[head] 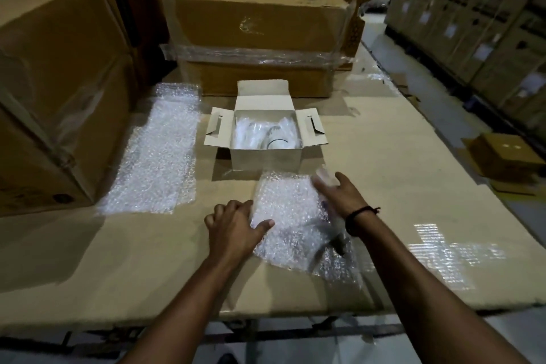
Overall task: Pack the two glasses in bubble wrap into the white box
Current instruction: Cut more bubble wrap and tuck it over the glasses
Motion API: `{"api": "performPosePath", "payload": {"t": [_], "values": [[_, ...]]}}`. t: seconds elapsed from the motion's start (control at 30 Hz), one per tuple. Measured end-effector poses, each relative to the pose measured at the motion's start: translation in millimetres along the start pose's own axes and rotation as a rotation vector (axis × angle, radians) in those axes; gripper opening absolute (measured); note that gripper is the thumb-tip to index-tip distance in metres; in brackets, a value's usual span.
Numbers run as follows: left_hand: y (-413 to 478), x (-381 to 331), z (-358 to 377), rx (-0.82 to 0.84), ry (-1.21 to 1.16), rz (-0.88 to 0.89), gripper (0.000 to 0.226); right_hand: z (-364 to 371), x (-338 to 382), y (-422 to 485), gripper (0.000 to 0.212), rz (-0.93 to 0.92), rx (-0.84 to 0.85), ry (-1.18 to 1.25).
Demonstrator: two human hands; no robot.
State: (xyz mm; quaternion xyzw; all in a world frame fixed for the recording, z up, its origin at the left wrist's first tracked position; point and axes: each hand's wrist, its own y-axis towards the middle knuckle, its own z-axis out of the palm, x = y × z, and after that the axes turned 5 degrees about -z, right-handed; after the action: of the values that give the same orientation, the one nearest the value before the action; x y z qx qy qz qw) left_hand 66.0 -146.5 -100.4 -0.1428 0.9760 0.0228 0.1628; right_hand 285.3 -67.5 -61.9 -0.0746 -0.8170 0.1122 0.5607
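I am pinching the left edge of the wrap with my left hand, thumb lying on top and fingers curling at the edge. My right hand is reaching over the wrap's right side, fingers spread and fairly straight. It is lying over the glass, though blur is hiding how firmly it is pressing. My hands are apart, one on each side of the wrap.

The glass is lying on its side along the wrap's right edge. Its long axis is running away from me, with the dark base nearer me and the rim seemingly by my fingertips. That is putting it under my right hand and well across the sheet from my left, so I am judging that any rolling should go sideways, right to left, across that axis.

The box is sitting open straight ahead, just beyond the wrap's far edge, already holding one wrapped glass. A spare sheet is lying off to the left on the cardboard.
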Motion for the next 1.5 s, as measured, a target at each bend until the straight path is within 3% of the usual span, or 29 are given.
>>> {"api": "performPosePath", "payload": {"t": [0.07, 0.2, 0.3, 0.37, 0.43, 0.5, 0.57, 0.67, 0.77, 0.83, 0.9, 1.0, 1.13, 1.2, 1.27, 1.33, 1.43, 1.5], "values": [[0.4, -3.5, -0.7, 0.01, 0.057, -0.01, 0.068, 4.0, -8.6, -1.8, 0.112, -0.093, 0.031, -0.191], [1.6, -8.8, -2.9, 0.013, 0.096, -0.038, 0.062, -5.5, -15.5, 6.0, 0.089, -0.103, -0.128, -0.38], [5.0, -9.3, -5.1, 0.022, 0.058, -0.045, 0.048, -17.2, -15.2, 8.8, 0.091, -0.093, -0.148, -0.457], [6.0, -10.3, -5.9, -0.002, -0.012, -0.049, 0.034, -22.3, -13.6, 7.0, 0.091, -0.11, -0.165, -0.718], [6.9, -10.6, -7.2, -0.07, -0.102, -0.037, 0.021, -21.0, -9.8, -0.2, 0.081, -0.236, -0.294, -0.944], [10.6, -9.8, -10.6, -0.119, -0.238, -0.029, 0.013, -8.5, -6.1, -9.3, 0.061, -0.513, -0.356, -0.964], [14.5, -8.7, -16.7, -0.135, -0.365, -0.068, 0.011, 10.1, -7.5, -18.0, 0.046, -0.669, -0.202, -0.976], [19.9, -6.0, -31.3, -0.116, -0.59, -0.055, 0.022, 36.8, -21.1, -26.1, 0.063, -0.556, 0.133, -1.1], [25.1, 0.0, -42.4, 0.048, -0.956, -0.092, 0.054, 49.5, -33.4, -28.1, 0.07, -0.551, 0.097, -1.128], [27.3, 11.8, -43.2, 0.148, -1.255, -0.254, 0.071, 55.4, -35.0, -27.6, 0.08, -0.532, 0.065, -1.12], [24.2, 25.2, -39.8, 0.227, -1.401, -0.412, 0.075, 59.2, -36.6, -24.6, 0.084, -0.483, 0.063, -1.117], [14.8, 34.1, -32.5, 0.226, -1.311, -0.344, 0.062, 67.5, -35.8, -23.3, 0.076, -0.436, 0.054, -1.13], [12.7, 26.2, -33.2, 0.001, -1.125, -0.135, 0.021, 64.9, -11.3, -15.2, 0.062, -0.455, 0.014, -1.052], [18.9, 26.4, -40.4, -0.128, -1.017, -0.061, 0.025, 55.6, 9.4, -9.6, 0.08, -0.581, -0.19, -0.907], [24.7, 28.9, -51.2, -0.299, -0.809, 0.115, 0.027, 49.9, 24.6, -2.7, 0.104, -0.744, -0.369, -0.93], [30.6, 29.8, -57.6, -0.41, -0.692, 0.318, 0.031, 50.3, 40.7, 2.8, 0.107, -0.816, -0.392, -1.048], [29.0, 31.4, -58.6, -0.416, -0.688, 0.441, 0.026, 56.0, 57.3, 15.6, 0.052, -0.869, -0.359, -1.093], [25.5, 35.2, -51.6, -0.334, -0.677, 0.341, 0.042, 55.4, 64.1, 16.9, 0.032, -0.855, -0.323, -0.987]]}}
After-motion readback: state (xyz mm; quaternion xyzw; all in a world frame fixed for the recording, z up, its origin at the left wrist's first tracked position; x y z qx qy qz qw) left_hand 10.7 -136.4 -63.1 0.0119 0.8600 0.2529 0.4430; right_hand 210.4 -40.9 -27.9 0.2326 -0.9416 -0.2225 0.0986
